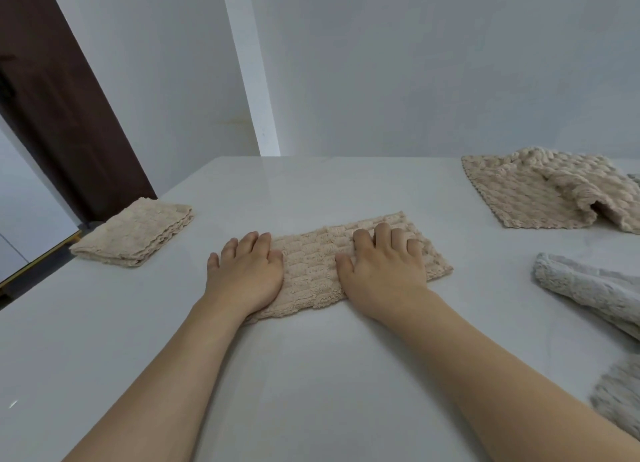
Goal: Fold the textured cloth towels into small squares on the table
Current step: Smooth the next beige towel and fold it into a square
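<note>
A beige textured towel (313, 265), folded into a long strip, lies in the middle of the white table (311, 375). My left hand (244, 271) lies flat over its left end, fingers straight. On the strip's right half my right hand (382, 267) presses flat with its fingers spread. Near the table's left edge sits a beige towel folded into a small square (135, 233).
An unfolded beige towel (547, 191) lies rumpled at the back right. A grey fluffy towel (595, 288) sits at the right edge, with more grey cloth (620, 395) below it. White walls stand behind the table; a dark brown door (59, 108) is at the left.
</note>
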A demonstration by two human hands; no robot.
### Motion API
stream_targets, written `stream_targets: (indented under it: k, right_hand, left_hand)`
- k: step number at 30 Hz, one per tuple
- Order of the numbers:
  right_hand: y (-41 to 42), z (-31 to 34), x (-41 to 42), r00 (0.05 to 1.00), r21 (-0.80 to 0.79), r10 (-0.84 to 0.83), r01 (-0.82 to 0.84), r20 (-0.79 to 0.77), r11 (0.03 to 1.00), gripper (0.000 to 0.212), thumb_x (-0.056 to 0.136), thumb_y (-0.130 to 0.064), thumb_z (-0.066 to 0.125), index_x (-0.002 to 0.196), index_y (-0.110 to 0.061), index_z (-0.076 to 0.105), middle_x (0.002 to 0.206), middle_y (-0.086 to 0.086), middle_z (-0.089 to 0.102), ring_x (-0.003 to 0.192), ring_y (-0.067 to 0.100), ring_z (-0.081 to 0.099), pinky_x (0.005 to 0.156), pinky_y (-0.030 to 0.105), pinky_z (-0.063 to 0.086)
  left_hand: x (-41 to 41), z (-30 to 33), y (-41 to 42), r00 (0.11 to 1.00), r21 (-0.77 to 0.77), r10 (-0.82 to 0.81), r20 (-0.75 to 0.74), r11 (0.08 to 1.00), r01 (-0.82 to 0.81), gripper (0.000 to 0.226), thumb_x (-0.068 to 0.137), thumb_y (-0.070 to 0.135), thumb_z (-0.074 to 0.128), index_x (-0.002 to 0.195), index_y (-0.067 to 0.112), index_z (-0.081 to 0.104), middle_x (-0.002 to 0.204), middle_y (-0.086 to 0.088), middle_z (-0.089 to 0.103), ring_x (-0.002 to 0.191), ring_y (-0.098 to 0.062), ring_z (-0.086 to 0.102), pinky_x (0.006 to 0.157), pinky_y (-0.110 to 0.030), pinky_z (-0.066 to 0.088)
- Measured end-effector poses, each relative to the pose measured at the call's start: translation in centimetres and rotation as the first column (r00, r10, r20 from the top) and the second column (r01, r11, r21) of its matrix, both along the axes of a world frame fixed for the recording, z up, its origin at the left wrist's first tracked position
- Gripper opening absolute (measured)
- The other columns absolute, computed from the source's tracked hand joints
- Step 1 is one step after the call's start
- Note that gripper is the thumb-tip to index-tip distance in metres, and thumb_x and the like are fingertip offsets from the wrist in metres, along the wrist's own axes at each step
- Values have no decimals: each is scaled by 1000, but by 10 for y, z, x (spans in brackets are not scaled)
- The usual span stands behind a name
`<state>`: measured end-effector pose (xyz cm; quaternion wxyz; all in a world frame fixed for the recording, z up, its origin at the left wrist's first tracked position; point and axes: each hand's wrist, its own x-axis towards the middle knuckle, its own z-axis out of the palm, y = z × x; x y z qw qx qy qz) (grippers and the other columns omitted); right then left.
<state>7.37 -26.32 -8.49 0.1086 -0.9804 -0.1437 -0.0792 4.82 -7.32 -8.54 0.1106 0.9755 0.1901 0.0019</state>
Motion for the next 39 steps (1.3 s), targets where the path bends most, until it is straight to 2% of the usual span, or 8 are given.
stream_targets:
  k: [6, 12, 15, 18, 23, 31, 34, 39]
  right_hand:
    - [-11, 5, 13, 999, 41, 47, -46, -26, 998, 47, 98, -52, 25, 135, -27, 42, 133, 3, 38, 125, 26, 32, 105, 39, 22]
    - [-25, 6, 24, 997, 85, 79, -77, -18, 993, 46, 97, -56, 28, 136, -37, 43, 133, -3, 39, 128, 22, 31, 109, 39, 19]
    - [-29, 7, 28, 996, 85, 91, -92, 18, 992, 45, 98, -55, 31, 136, -37, 46, 135, -4, 41, 129, 21, 32, 111, 38, 20]
    - [-34, 8, 32, 994, 90, 99, -102, 45, 991, 42, 99, -51, 36, 131, -31, 53, 134, -4, 49, 128, 22, 39, 110, 37, 24]
    - [-30, 10, 31, 990, 190, 57, -81, 129, 978, 39, 96, -42, 43, 128, -26, 57, 131, -6, 55, 123, 21, 46, 109, 39, 30]
    - [-33, 6, 32, 991, 159, 128, -134, 46, 978, 35, 97, -46, 43, 125, -28, 54, 128, -7, 51, 121, 18, 45, 103, 35, 31]
    - [-36, 3, 38, 990, 232, 130, -137, 46, 963, 33, 97, -41, 48, 123, -27, 60, 127, -9, 56, 120, 16, 49, 107, 36, 32]
    - [-38, -3, 46, 986, 396, 168, -146, -20, 907, 32, 96, -20, 46, 122, -26, 64, 128, -13, 60, 123, 10, 50, 116, 47, 21]
  left_hand:
    - [-4, 3, -14, 999, -1, 18, 46, 1000, -18, 53, 100, 40, 16, 150, 26, 27, 159, 1, 21, 146, -27, 14, 118, -53, 9]
    - [-10, 16, -12, 987, 59, -72, 147, 996, 64, 28, 95, 39, 31, 108, 21, 49, 110, 4, 45, 109, -24, 38, 89, -39, 34]
    - [-3, 16, -2, 938, -105, -94, 335, 985, 137, 23, 94, 35, 40, 84, 20, 53, 83, 4, 58, 90, -23, 52, 73, -37, 38]
    - [3, 12, -1, 896, -257, -126, 426, 933, 253, 6, 94, 29, 48, 93, 24, 45, 74, -4, 62, 74, -23, 58, 62, -37, 42]
    - [4, 7, 4, 862, -349, -149, 485, 871, 346, 16, 97, 23, 47, 103, 31, 34, 90, 3, 51, 72, -13, 51, 67, -32, 42]
    - [4, 12, 6, 873, -378, -206, 443, 839, 390, 20, 100, 21, 42, 97, 36, 55, 62, 0, 51, 50, -14, 45, 52, -32, 41]
    - [2, 16, 5, 879, -490, -211, 427, 764, 421, 35, 97, 7, 42, 89, 28, 69, 58, -1, 45, 50, -14, 37, 50, -26, 33]
    - [1, 19, 10, 898, -783, -142, 416, 447, 433, 50, 83, -24, 39, 97, 11, 72, 86, -4, 74, 74, -11, 66, 64, -13, 48]
